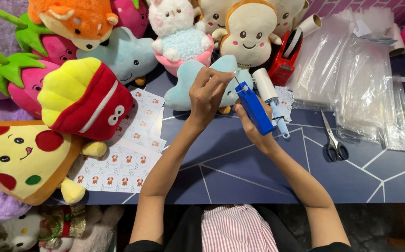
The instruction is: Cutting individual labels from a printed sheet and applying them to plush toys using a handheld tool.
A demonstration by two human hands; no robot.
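Observation:
My right hand (250, 128) grips a blue tagging gun (254, 108) held upright over the dark blue table (239, 168), its thin needle pointing up. The fingertips of my left hand (207, 93) pinch something small and pale at the needle tip, too small to make out. Right behind both hands lies a light blue star-shaped plush (186, 81). A lint roller (270, 95) with a blue handle rests just right of the gun.
Plush toys crowd the left and back: a fries plush (83, 98), pizza slice (22, 158), strawberries, toast plush (249, 32), bunny. Sticker sheets (127, 154) lie at left. Scissors (333, 140), clear plastic bags (356, 79) and a red tape dispenser (286, 58) sit at right.

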